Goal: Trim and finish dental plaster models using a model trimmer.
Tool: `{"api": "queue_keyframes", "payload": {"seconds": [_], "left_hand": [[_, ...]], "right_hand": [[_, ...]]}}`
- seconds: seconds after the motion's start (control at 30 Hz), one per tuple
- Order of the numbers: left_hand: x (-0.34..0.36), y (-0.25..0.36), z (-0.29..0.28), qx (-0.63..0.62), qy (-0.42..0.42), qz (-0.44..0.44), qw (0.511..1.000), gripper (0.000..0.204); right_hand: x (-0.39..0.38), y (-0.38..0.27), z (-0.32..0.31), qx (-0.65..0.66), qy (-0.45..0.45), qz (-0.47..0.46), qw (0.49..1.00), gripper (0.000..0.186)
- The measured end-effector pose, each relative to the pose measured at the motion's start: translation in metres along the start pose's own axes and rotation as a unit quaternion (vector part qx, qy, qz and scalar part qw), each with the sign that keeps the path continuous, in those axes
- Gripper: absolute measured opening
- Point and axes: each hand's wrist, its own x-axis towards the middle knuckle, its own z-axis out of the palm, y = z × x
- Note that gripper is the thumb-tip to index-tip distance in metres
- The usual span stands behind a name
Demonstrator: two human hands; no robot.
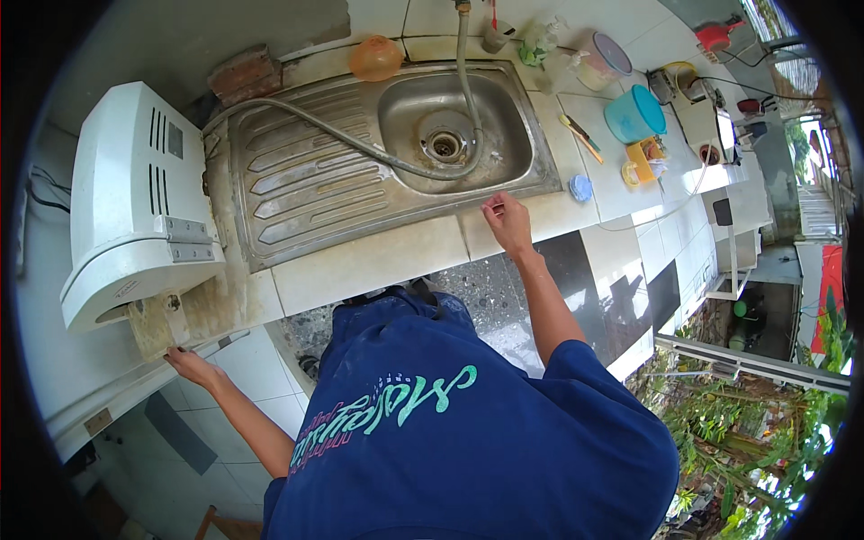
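Note:
My left hand is at the far left, its fingers closed on the lower edge of a yellowish, dirty-looking flat panel. That panel sticks out from under a white machine with black vent slits and a metal hinge, standing on the counter. Over the counter's front edge, just below the sink basin, my right hand has its fingers curled and pressed together. Whether anything small is between them I cannot make out. The steel sink lies beyond it, with a grey hose looped across drainboard and basin.
An orange bowl and a brick sit behind the sink. To the right are a blue crumpled item, a knife, a turquoise container, a yellow caddy and a lidded tub. Plants grow at lower right.

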Motion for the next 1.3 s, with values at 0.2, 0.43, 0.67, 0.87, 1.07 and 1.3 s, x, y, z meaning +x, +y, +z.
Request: {"api": "queue_keyframes", "payload": {"seconds": [0.2,0.43,0.67,0.87,1.07,1.3], "left_hand": [[-0.009,-0.003,0.018,-0.138,-0.035,-0.214,0.966,0.084],[-0.06,0.002,0.0,-0.13,-0.02,-0.219,0.967,0.075],[-0.131,0.003,-0.015,-0.078,0.026,-0.139,0.987,0.059],[-0.183,0.057,0.0,-0.108,0.032,-0.058,0.992,0.029],[-0.197,0.095,0.043,-0.022,-0.394,0.104,0.913,0.053],[-0.164,0.072,0.017,0.037,-0.387,0.285,0.876,0.068]], "right_hand": [[0.009,0.117,-0.109,-0.079,0.302,0.227,0.922,0.026],[0.06,0.206,-0.136,-0.157,0.233,0.302,0.911,0.056],[0.07,0.258,-0.137,0.018,0.27,0.241,0.932,0.029],[0.092,0.116,-0.029,0.151,0.072,0.149,0.975,0.025],[0.043,-0.108,0.111,0.25,-0.278,-0.053,0.926,0.022],[-0.012,-0.253,0.172,0.218,-0.419,-0.118,0.873,0.018]]}}
